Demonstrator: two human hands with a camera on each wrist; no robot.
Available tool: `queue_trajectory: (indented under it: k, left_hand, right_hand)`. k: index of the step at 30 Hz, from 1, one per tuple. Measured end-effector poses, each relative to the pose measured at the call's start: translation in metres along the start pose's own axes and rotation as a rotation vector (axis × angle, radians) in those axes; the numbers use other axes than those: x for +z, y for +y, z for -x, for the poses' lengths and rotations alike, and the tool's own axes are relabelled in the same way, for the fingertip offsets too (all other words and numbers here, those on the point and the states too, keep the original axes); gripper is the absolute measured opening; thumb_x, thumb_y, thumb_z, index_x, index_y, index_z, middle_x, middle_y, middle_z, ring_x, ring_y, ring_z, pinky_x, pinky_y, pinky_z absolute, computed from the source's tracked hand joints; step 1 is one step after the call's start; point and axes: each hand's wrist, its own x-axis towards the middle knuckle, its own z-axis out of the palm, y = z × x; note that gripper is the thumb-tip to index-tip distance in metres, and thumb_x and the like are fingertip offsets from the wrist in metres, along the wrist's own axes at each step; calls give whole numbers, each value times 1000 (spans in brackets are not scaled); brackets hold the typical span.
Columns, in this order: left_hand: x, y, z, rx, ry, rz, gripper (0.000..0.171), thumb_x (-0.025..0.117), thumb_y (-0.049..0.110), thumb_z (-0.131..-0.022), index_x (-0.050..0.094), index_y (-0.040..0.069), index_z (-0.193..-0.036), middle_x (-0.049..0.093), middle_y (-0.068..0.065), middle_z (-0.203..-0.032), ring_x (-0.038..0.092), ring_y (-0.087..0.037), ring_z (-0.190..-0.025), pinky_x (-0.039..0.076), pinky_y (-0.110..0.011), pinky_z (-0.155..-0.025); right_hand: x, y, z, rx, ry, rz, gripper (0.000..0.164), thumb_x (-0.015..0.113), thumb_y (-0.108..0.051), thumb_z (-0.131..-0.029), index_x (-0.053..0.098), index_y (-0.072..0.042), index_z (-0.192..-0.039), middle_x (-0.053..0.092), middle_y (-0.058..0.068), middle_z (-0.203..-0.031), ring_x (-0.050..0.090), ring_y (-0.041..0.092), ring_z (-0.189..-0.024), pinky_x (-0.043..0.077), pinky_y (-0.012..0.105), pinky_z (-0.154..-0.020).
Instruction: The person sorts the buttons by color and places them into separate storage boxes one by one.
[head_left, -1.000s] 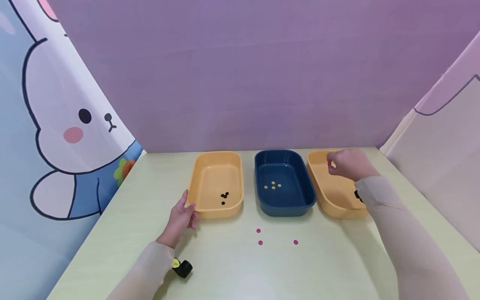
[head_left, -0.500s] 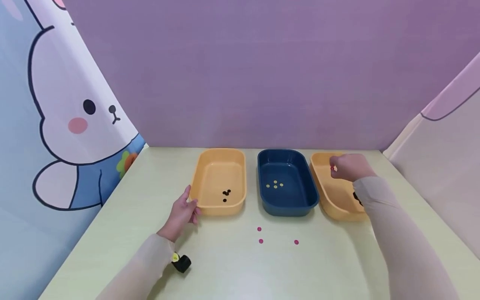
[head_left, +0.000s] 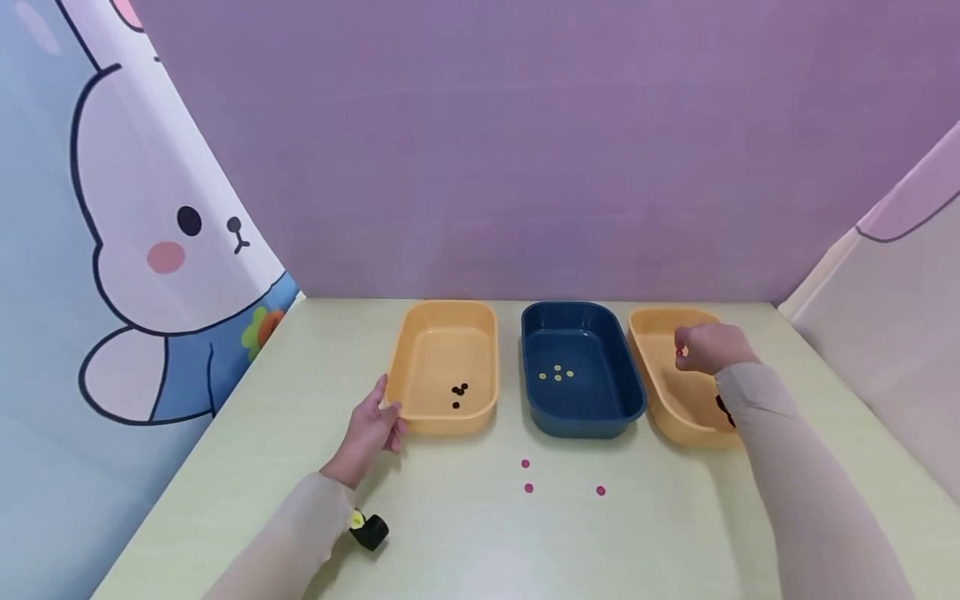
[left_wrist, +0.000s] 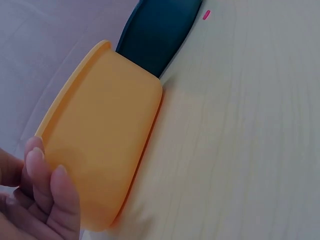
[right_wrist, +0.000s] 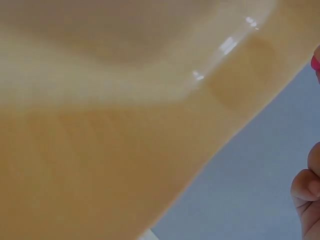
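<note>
My right hand (head_left: 712,347) is over the right yellow-orange tray (head_left: 684,432), pinching a small pink-red button (head_left: 679,352) between thumb and fingertip. At the edge of the right wrist view the same pink button (right_wrist: 315,63) shows in the fingers. The left hand (head_left: 369,432) grips the near left corner of the left yellow-orange tray (head_left: 442,425). In the left wrist view its curled fingers (left_wrist: 60,192) lie against that tray's outer wall (left_wrist: 107,135). Three pink-red buttons lie on the table, one (head_left: 601,491) to the right of the other two.
Between the yellow-orange trays stands a dark blue tray (head_left: 585,423) with several pale yellow buttons (head_left: 557,377). Several black buttons (head_left: 460,392) lie in the left tray. A purple backdrop (head_left: 480,150) rises behind the pale table (head_left: 465,533), with cloth walls on both sides.
My right hand has lowered slightly toward the near end of the right tray, still pinching the button. The left hand keeps its grip, and the head view has shifted a little.
</note>
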Motion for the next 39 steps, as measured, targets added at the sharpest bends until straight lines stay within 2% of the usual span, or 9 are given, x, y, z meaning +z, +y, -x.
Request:
queue_trajectory:
  k: [5,11,17,21,29,32,39]
  left_hand:
    - [0,0,2,1,24,-3,64,41,5,-101,6,9,-154,54,1,-61,44,-8,-43,44,-21,-45]
    - [3,-1,-1,6,8,4,63,41,6,-101,6,9,-154,54,1,-61,45,-7,-43,44,-21,-46]
    - [3,-3,-2,4,18,4,63,42,5,-101,8,8,-154,54,1,-60,44,-8,-42,43,-21,-44]
    - [3,-2,-1,7,14,4,63,41,5,-101,7,8,-154,54,0,-61,44,-8,-42,43,-21,-44]
    - [3,-2,0,-3,27,5,64,41,6,-101,6,9,-154,54,1,-62,45,-7,-43,44,-21,-45]
    - [4,-3,-1,0,22,11,63,40,5,-102,6,9,-154,54,1,-62,45,-7,-43,44,-21,-45]
    - [6,-2,-3,-9,20,15,64,41,6,-102,5,10,-155,54,1,-62,45,-7,-43,44,-21,-45]
  right_hand:
    - [6,4,-3,18,-49,-30,6,67,-16,-71,61,-15,-73,55,-6,-64,48,15,-56,41,37,-48]
    - [16,12,1,67,-122,-47,7,69,-19,-72,62,-16,-73,57,-4,-67,50,17,-60,42,37,-49]
    - [17,11,0,93,-147,-96,22,75,-26,-75,66,-8,-84,65,5,-78,56,22,-67,46,40,-54]
    - [13,8,-2,108,-127,-103,21,72,-23,-76,66,-7,-88,66,7,-80,56,21,-67,46,40,-54]
    - [-17,-9,-7,59,-68,-103,23,66,-21,-76,66,-6,-94,66,3,-78,57,19,-67,47,42,-56]
    - [-25,-18,-7,23,-38,-81,21,66,-20,-77,67,-7,-94,63,-1,-72,53,16,-62,46,38,-55]
    - [-42,-47,1,-65,25,-58,16,67,-16,-77,67,-8,-91,46,-9,-51,43,11,-50,41,32,-49]
